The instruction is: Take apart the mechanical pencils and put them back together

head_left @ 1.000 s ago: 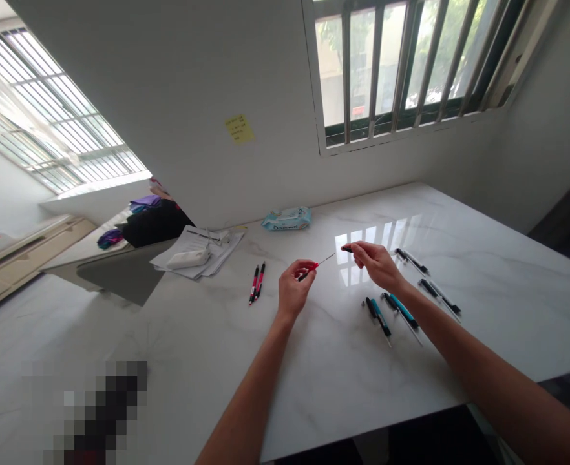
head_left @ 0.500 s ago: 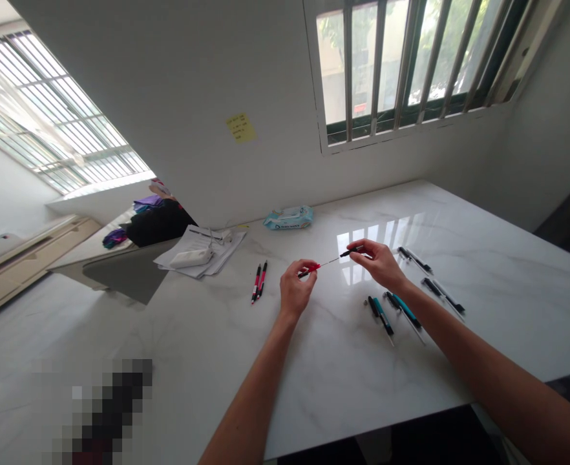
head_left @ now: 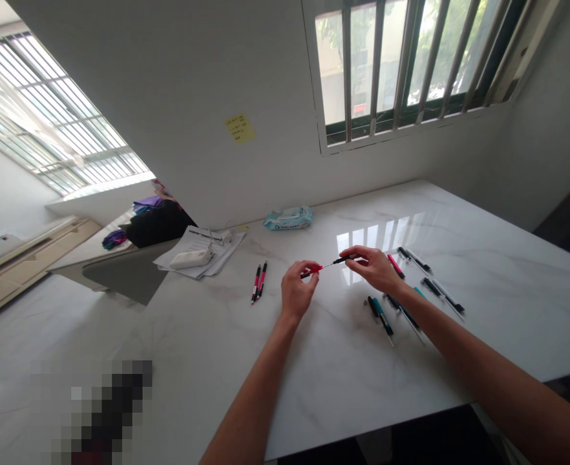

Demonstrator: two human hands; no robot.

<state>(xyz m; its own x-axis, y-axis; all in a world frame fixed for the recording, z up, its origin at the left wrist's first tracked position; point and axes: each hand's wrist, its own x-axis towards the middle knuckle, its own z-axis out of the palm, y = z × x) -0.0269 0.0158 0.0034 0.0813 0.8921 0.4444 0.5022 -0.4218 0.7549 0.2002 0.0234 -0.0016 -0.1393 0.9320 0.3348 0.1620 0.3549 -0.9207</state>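
Red pen (head_left: 327, 265), part-dismantled, is held clear of the worktop (head_left: 324, 374) over its middle, strung between both hands.

- Left hand (head_left: 295, 289): fingers pinched together on the red barrel end (head_left: 315, 268).
- Right hand (head_left: 375, 267): fingers closed on the black front section (head_left: 342, 259).
- Thin refill (head_left: 332, 263) bridges the two pieces, roughly level. I can't tell how far it is seated in either one.

Handling, my read:
- The red pen is very light, with smooth plastic that slips if pinched loosely.
- The barrel pieces are stiff, but the refill is the weak spot. It's slender and likely to bow or kink under side load.
- Take hold on the barrel sections close to the joint, not on the bare refill, and keep both pieces on one axis.
- Small parts will roll on this glossy top if dropped.

Around it:
- Pair of red-and-black pens (head_left: 258, 282) lies flat just left of the left hand.
- Pink pen (head_left: 394, 265) lies right behind the right hand, with black pens (head_left: 413, 259) beyond it toward the right edge.
- Teal pens (head_left: 380, 316) lie beside the right forearm, nearer the front edge.
- Wipes pack (head_left: 287, 218) sits at the far edge against the wall.
- Paper stack (head_left: 217, 248) is toward the far left corner, with a white object (head_left: 188, 259) resting on it.
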